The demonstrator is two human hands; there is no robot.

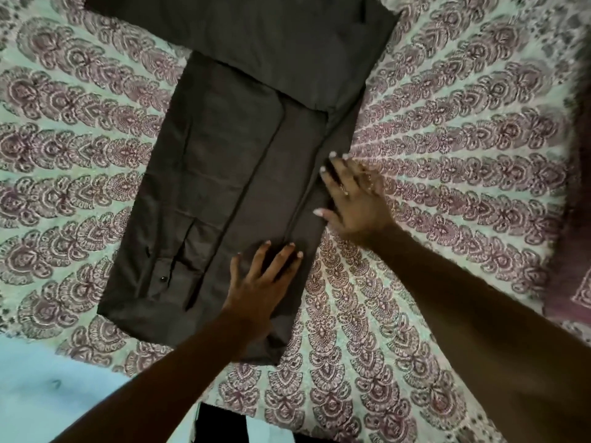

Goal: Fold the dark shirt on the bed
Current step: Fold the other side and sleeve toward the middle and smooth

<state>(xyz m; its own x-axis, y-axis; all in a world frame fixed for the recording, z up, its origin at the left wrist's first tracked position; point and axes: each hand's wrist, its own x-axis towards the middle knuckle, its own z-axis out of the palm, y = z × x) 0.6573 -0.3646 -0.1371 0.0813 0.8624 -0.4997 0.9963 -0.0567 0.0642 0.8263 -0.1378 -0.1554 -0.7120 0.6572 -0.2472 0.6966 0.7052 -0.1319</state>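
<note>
Both hands, left hand (pixel 259 282) and right hand (pixel 355 199), press flat-fingered on the dark shirt (pixel 224 199) atop the paisley bedspread (pixel 447 139).

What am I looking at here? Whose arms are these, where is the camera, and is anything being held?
There is no machine here. A person wears a camera on the head, and it looks forward and down, so this one picture shows that person's own two arms reaching out.

The surface is a bed covered by a patterned bedspread. On it lies a dark shirt, already folded partway into a long strip, with a buttoned cuff showing near the lower left.

The left hand lies flat on the near end of the shirt, fingers spread. The right hand rests with straight fingers along the shirt's right edge and looks slightly blurred. Neither hand grips anything; both only rest on the cloth.
</note>
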